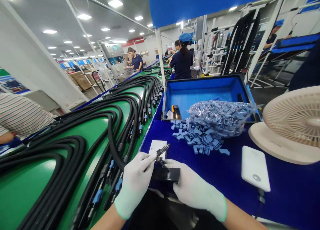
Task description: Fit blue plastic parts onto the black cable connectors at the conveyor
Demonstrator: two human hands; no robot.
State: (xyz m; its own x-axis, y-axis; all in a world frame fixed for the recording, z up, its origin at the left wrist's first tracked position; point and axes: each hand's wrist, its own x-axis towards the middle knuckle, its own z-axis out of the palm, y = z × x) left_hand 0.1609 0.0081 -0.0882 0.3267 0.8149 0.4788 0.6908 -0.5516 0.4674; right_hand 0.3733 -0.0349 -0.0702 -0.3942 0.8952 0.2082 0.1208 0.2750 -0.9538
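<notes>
My left hand [137, 181], in a white glove, is closed with thumb and fingers pinched around a dark ribbed connector end [163, 150]. A thick black hose [115, 146] runs behind that hand from the green surface; where it joins the connector is hidden. Just to the right, my right hand [197, 188], also gloved in white, grips a black rectangular part [172, 175] with a glossy face. Both hands are close together over the blue table's near edge. Behind the connector lies a white flat object [155, 146], partly covered.
Black hoses with blue clips cover the green conveyor [87, 175]. A clear bag of blue clips [220, 118] spills loose clips [202, 141] before a blue bin [207, 87]. At right are a white power bank [255, 168] and a beige fan [297, 120]. Co-workers stand along the line.
</notes>
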